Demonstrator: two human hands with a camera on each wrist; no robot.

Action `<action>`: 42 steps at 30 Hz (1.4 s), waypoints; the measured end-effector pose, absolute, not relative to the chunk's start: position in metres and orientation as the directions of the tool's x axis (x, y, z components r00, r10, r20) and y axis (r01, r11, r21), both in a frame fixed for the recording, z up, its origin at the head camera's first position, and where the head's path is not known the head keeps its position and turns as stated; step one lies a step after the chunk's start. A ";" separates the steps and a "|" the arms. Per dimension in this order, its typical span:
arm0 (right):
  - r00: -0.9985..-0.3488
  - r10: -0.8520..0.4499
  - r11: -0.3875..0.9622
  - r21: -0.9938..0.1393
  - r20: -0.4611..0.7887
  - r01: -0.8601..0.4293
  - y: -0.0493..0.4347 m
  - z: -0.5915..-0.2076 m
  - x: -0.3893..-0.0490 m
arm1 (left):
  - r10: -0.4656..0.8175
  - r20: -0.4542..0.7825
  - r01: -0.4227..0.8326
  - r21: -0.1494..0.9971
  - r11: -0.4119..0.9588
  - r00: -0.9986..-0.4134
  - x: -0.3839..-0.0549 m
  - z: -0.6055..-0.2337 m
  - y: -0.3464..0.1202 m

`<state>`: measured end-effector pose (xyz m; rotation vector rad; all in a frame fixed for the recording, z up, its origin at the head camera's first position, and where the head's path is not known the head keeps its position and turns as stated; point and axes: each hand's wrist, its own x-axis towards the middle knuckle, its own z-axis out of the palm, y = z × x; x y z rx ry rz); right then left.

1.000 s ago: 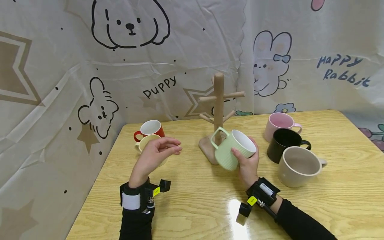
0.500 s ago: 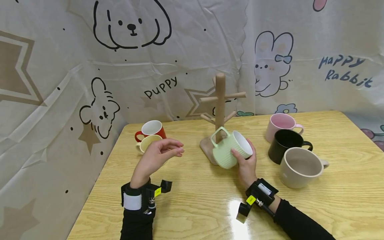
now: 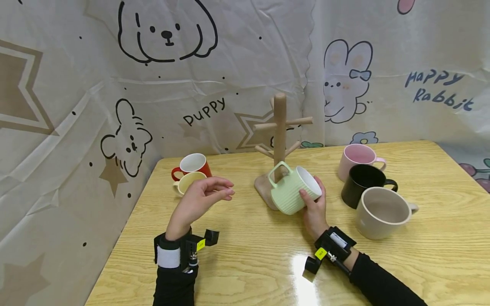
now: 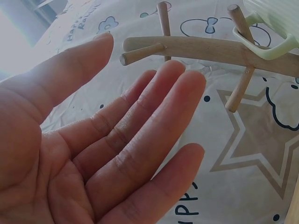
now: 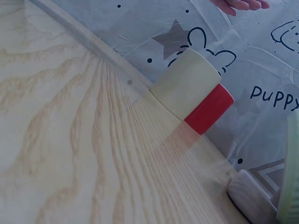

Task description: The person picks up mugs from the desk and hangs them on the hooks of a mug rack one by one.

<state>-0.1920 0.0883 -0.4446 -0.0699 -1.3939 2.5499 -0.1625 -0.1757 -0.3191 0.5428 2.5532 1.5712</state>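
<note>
A pale green ribbed mug [image 3: 290,193] with a white inside leans over in my right hand [image 3: 316,214]. The thumb lies on its side near the rim while the fingers go behind it, partly hidden. Its handle points up and left, in front of the wooden mug tree [image 3: 280,127]; in the left wrist view the handle [image 4: 268,50] overlaps a lower peg. Held in the air, my left hand [image 3: 200,196] has its fingers loosely extended and nothing in them. Beyond that hand stands a yellow mug [image 3: 187,180], partly covered by it.
A red mug [image 3: 204,166] stands behind the yellow one at the table's far left. On the right, a pink mug [image 3: 346,163], a black mug [image 3: 354,189] and a beige mug [image 3: 377,225] form a close row. A printed cloth [image 3: 245,51] hangs behind the table [image 3: 245,263].
The green mug has shifted slightly left and down with my right hand. My right thumb has moved a little along the mug's side. My left hand has barely moved.
</note>
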 end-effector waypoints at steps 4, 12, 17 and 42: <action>-0.967 0.245 -0.529 -0.825 0.075 -0.198 0.089 -0.446 -0.193 | 0.345 0.099 0.246 0.876 0.415 -0.934 -0.163 -0.320 -0.176; -0.963 0.263 -0.499 -0.844 0.065 -0.194 0.091 -0.444 -0.194 | 0.342 0.087 0.236 0.875 0.423 -0.936 -0.165 -0.321 -0.177; -0.953 0.296 -0.471 -0.858 0.065 -0.205 0.100 -0.437 -0.198 | 0.335 0.087 0.233 0.876 0.423 -0.938 -0.164 -0.319 -0.178; -0.896 0.411 -0.498 -0.782 0.167 -0.374 0.157 -0.317 -0.160 | 0.146 0.214 0.255 0.684 0.684 -0.966 -0.149 -0.308 -0.188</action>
